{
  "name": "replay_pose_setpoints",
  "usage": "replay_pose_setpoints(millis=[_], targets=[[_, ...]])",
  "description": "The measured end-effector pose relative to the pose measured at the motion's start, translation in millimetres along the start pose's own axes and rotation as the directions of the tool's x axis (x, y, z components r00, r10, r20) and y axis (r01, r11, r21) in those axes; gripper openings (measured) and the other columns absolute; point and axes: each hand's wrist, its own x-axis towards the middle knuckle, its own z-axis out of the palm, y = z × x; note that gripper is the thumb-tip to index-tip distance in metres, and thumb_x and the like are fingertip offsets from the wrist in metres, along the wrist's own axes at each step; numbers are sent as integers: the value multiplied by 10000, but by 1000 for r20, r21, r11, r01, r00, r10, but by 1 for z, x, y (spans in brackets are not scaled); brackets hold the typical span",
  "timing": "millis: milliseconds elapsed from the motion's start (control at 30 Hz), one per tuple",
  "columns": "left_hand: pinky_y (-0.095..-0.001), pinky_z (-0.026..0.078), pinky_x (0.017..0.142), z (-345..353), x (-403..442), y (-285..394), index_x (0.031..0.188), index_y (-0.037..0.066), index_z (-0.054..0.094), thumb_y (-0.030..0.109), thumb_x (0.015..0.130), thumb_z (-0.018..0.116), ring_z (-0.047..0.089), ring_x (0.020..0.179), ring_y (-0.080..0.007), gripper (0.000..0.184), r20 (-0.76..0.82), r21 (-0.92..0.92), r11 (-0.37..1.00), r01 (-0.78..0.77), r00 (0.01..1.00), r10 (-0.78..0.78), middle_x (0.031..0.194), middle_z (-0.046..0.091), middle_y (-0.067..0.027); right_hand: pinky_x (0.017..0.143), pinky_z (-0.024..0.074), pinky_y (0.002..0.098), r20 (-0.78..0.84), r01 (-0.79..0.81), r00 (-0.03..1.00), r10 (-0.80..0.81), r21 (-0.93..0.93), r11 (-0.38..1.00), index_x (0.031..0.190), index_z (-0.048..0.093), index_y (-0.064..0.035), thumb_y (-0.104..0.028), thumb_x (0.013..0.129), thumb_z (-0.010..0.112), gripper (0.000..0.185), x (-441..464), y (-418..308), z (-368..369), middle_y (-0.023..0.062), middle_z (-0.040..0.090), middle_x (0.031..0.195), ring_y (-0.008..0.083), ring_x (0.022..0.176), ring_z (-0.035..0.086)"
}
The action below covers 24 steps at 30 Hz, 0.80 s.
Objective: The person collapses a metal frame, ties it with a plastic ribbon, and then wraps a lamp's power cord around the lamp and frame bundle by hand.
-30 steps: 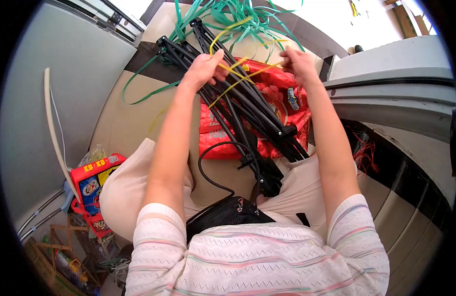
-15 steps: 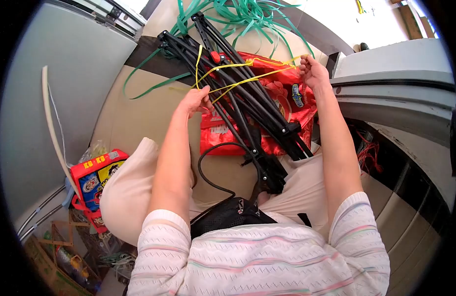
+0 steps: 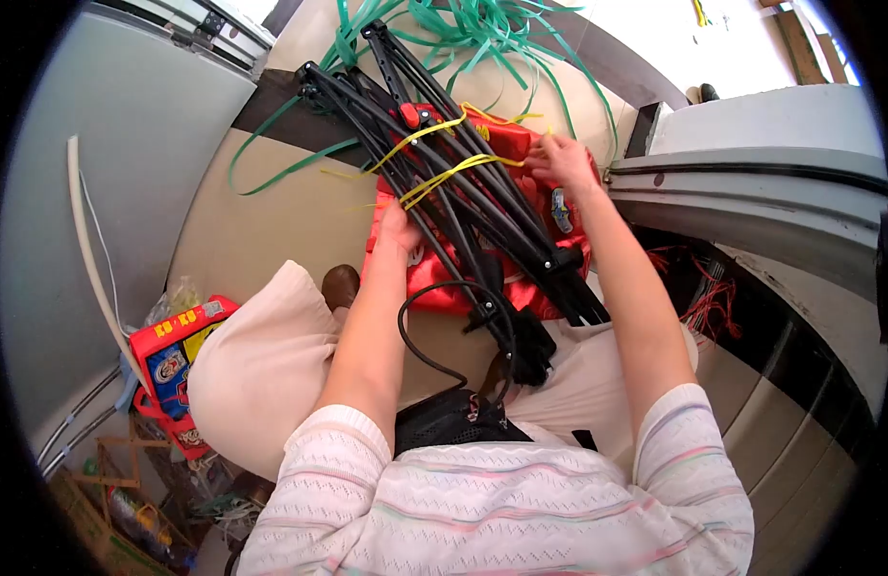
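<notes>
A folded black metal frame (image 3: 482,197) with a red catch (image 3: 410,115) lies aslant in front of me. Two yellow strap bands (image 3: 453,176) run across its poles, with loose tails on both sides. My left hand (image 3: 398,228) is closed against the left edge of the frame, at the lower yellow band; its fingertips are partly hidden. At the right side, my right hand (image 3: 564,163) has its fingers apart beside the band's right end. Under the frame is a shiny red printed bag (image 3: 444,298).
Tangled green strapping (image 3: 473,38) lies beyond the frame. A grey panel (image 3: 108,192) stands left, with a red printed box (image 3: 175,360) below it. On the right are a grey metal rail (image 3: 751,178) and red wires (image 3: 708,312). A black cord (image 3: 405,336) loops near my lap.
The yellow bands now lie closer against the poles. My right hand has moved left and down from the pulled-out strap end. My left hand has moved down and slightly right.
</notes>
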Motion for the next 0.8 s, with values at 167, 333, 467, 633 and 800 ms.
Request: replay_pose_setpoints(millis=[167, 333, 467, 633, 800], targets=[[-387, 470, 744, 0, 8, -1, 879, 26, 592, 260, 869, 454, 570, 788, -256, 272, 64, -74, 997, 16, 998, -12, 832, 607, -112, 643, 442, 322, 12, 77, 997, -77, -268, 960, 825, 637, 13, -208, 815, 527, 248, 22, 73, 35, 92, 624, 731, 168, 668, 561], [-400, 485, 694, -6, 20, -9, 885, 27, 586, 258, 866, 454, 575, 739, -256, 267, 30, -75, 997, 27, 999, -25, 800, 604, -107, 561, 469, 325, 89, -141, 982, 167, -244, 959, 909, 627, -9, -218, 849, 523, 241, 26, 55, 32, 85, 622, 739, 168, 627, 578], [-392, 505, 624, 6, 27, -19, 883, 44, 599, 278, 848, 485, 584, 681, -253, 263, -15, -80, 995, -60, 998, 59, 784, 617, -99, 556, 482, 318, 162, -152, 969, 187, -206, 967, 931, 616, 0, -204, 857, 520, 237, 21, 34, 24, 85, 623, 745, 168, 619, 585], [-375, 506, 612, 46, 27, -17, 887, 59, 605, 300, 836, 505, 592, 690, -239, 266, 73, -92, 993, -71, 994, 78, 825, 628, -105, 532, 453, 287, 256, -130, 949, 186, -222, 966, 947, 624, -1, -196, 841, 534, 240, 12, -14, 2, 57, 614, 723, 115, 611, 559], [-366, 505, 603, 80, 38, -24, 881, 63, 606, 300, 837, 503, 589, 681, -233, 262, 178, -118, 992, -51, 981, 72, 815, 626, -100, 559, 501, 293, 516, -285, 824, 233, 23, 958, 984, 598, 16, -159, 812, 562, 248, -10, -43, -10, 73, 634, 780, 126, 631, 592]])
